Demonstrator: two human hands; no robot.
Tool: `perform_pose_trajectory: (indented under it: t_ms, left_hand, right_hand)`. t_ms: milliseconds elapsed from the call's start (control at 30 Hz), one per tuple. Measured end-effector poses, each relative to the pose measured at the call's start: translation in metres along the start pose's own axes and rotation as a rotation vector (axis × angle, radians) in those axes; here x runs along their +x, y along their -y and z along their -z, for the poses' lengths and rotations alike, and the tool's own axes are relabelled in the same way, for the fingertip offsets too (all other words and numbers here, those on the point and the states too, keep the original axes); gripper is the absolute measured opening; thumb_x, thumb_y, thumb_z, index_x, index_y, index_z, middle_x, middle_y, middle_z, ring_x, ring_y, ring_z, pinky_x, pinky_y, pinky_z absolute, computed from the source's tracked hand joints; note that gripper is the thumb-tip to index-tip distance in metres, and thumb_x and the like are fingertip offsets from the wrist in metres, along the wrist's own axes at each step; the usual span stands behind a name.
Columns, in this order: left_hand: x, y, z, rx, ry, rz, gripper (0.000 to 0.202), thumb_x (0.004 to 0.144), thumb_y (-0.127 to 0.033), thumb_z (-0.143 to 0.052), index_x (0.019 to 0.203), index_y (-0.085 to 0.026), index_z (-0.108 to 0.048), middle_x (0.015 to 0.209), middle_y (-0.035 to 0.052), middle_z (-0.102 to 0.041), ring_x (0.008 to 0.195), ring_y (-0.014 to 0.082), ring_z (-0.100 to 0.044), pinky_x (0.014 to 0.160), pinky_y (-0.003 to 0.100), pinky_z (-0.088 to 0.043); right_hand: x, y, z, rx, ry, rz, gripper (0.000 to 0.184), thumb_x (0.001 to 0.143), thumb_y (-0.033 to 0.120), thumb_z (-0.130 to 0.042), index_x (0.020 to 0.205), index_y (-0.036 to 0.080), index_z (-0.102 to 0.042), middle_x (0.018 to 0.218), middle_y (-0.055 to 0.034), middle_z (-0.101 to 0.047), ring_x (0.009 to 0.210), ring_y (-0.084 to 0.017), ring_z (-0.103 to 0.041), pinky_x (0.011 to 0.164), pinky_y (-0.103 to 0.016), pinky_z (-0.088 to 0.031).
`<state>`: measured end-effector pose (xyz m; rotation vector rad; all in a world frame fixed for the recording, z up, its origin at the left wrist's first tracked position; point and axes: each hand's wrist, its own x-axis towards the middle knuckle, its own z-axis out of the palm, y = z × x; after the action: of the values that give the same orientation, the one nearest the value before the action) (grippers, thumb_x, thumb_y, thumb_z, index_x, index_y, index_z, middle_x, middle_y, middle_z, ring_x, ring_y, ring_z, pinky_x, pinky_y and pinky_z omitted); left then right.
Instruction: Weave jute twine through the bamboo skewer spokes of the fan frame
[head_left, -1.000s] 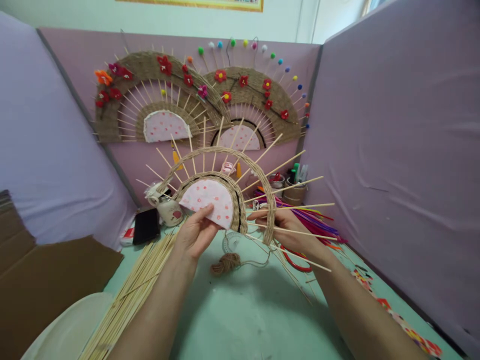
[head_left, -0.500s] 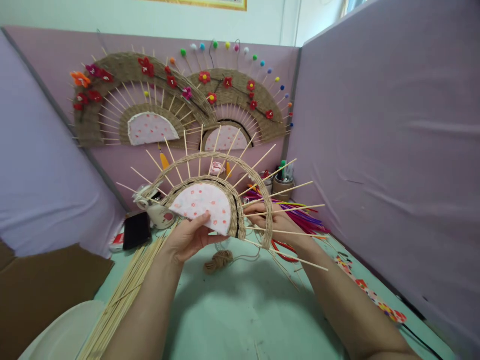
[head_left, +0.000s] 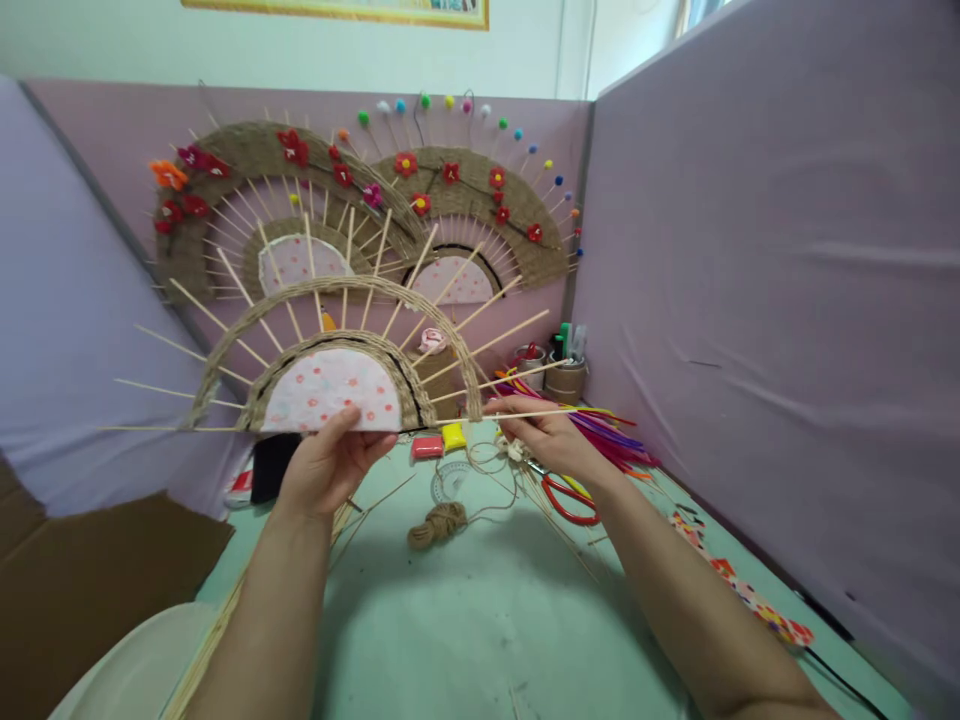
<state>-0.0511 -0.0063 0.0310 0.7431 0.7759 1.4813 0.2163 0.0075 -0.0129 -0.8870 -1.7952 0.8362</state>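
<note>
Twine-woven fan (head_left: 337,388), apparently mid-weave, is gripped above tabletop (head_left: 465,640) by left hand (head_left: 331,458); right hand (head_left: 547,438)'s hold unclear; steadiness called for next.

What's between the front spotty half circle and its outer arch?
In the head view: a black-striped woven band around the spotty half circle, then sticks reaching the outer arch.

A half-round fan (head_left: 334,388) stands upright in the left and middle of the frame, curved side up, straight edge nearly level. Its white half-disc (head_left: 322,385) has reddish dots. Around that curves a tan woven inner band (head_left: 334,340), with a dark line at its right. Pale sticks (head_left: 384,240) radiate through a separate, narrow outer band (head_left: 334,285), their ends bare.
</note>
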Motion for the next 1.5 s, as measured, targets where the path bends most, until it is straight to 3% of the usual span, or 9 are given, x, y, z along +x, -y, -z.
perform_pose_trajectory:
  t_ms: [67, 233, 467, 767, 967, 1100, 1333, 1500]
  left_hand:
    - [0.001, -0.005, 0.002, -0.023, -0.013, -0.019, 0.015, 0.079, -0.005, -0.051, 0.073, -0.014, -0.061, 0.059, 0.0028, -0.069, 0.05, 0.0166, -0.066, 0.052, 0.031, -0.06]
    - [0.004, -0.008, 0.003, -0.096, -0.009, -0.079, 0.016, 0.079, -0.006, -0.051, 0.072, -0.016, -0.062, 0.064, 0.0017, -0.07, 0.053, 0.0155, -0.067, 0.055, 0.031, -0.06]
    - [0.005, -0.013, 0.006, -0.061, -0.044, -0.09, 0.012, 0.077, -0.007, -0.054, 0.072, -0.016, -0.06, 0.062, 0.0003, -0.07, 0.053, 0.0135, -0.066, 0.057, 0.029, -0.06]
    - [0.006, -0.017, 0.01, 0.02, -0.073, -0.101, 0.008, 0.075, -0.008, -0.058, 0.073, -0.017, -0.059, 0.06, 0.0003, -0.067, 0.05, 0.0138, -0.065, 0.052, 0.025, -0.059]
    - [0.009, -0.014, 0.013, 0.003, -0.082, -0.092, 0.008, 0.074, -0.007, -0.057, 0.074, -0.014, -0.059, 0.059, 0.0007, -0.067, 0.048, 0.0134, -0.064, 0.05, 0.024, -0.058]
    - [0.009, -0.011, 0.008, -0.025, -0.091, -0.1, 0.007, 0.075, -0.007, -0.058, 0.074, -0.014, -0.058, 0.06, 0.0003, -0.068, 0.049, 0.0126, -0.064, 0.052, 0.024, -0.058]
    - [0.005, 0.002, -0.006, -0.062, -0.048, -0.071, 0.011, 0.073, -0.007, -0.061, 0.079, -0.016, -0.057, 0.065, -0.0014, -0.069, 0.051, 0.0114, -0.065, 0.051, 0.021, -0.057]
    - [0.005, 0.011, -0.01, -0.065, -0.019, -0.019, 0.011, 0.073, -0.009, -0.062, 0.079, -0.017, -0.058, 0.066, -0.0008, -0.069, 0.053, 0.0123, -0.065, 0.051, 0.022, -0.057]
  right_hand:
    - [0.001, 0.0, 0.002, 0.02, -0.003, 0.013, 0.029, 0.087, 0.033, -0.049, 0.109, 0.022, -0.066, 0.091, -0.0033, -0.064, 0.068, -0.012, -0.053, 0.061, -0.024, -0.042]
    - [0.004, -0.001, 0.006, 0.045, -0.039, 0.001, 0.036, 0.085, 0.037, -0.055, 0.116, 0.019, -0.062, 0.065, 0.0015, -0.054, 0.057, -0.01, -0.044, 0.054, -0.022, -0.037]
    - [0.006, -0.01, 0.014, 0.031, -0.13, 0.015, 0.031, 0.083, 0.037, -0.056, 0.105, 0.019, -0.068, 0.088, -0.0041, -0.066, 0.07, -0.013, -0.054, 0.064, -0.025, -0.044]
    - [0.008, -0.016, 0.032, -0.033, -0.265, 0.091, 0.025, 0.082, 0.035, -0.059, 0.097, 0.019, -0.07, 0.099, -0.006, -0.069, 0.092, -0.019, -0.06, 0.085, -0.034, -0.045]
    - [0.003, -0.002, 0.037, -0.145, -0.297, 0.122, 0.022, 0.083, 0.035, -0.059, 0.092, 0.018, -0.07, 0.09, -0.0056, -0.068, 0.081, -0.017, -0.06, 0.074, -0.03, -0.045]
    - [-0.005, 0.017, 0.028, -0.184, -0.179, 0.133, 0.021, 0.084, 0.035, -0.058, 0.086, 0.017, -0.069, 0.081, -0.0039, -0.067, 0.071, -0.015, -0.058, 0.064, -0.026, -0.043]
    - [-0.007, 0.031, -0.008, -0.219, 0.261, 0.178, 0.019, 0.087, 0.028, -0.052, 0.09, 0.019, -0.069, 0.08, -0.0031, -0.068, 0.071, -0.013, -0.059, 0.067, -0.025, -0.044]
    - [-0.003, 0.019, -0.013, -0.194, 0.319, 0.096, 0.02, 0.087, 0.03, -0.052, 0.089, 0.019, -0.069, 0.082, -0.0036, -0.069, 0.074, -0.015, -0.061, 0.068, -0.027, -0.046]
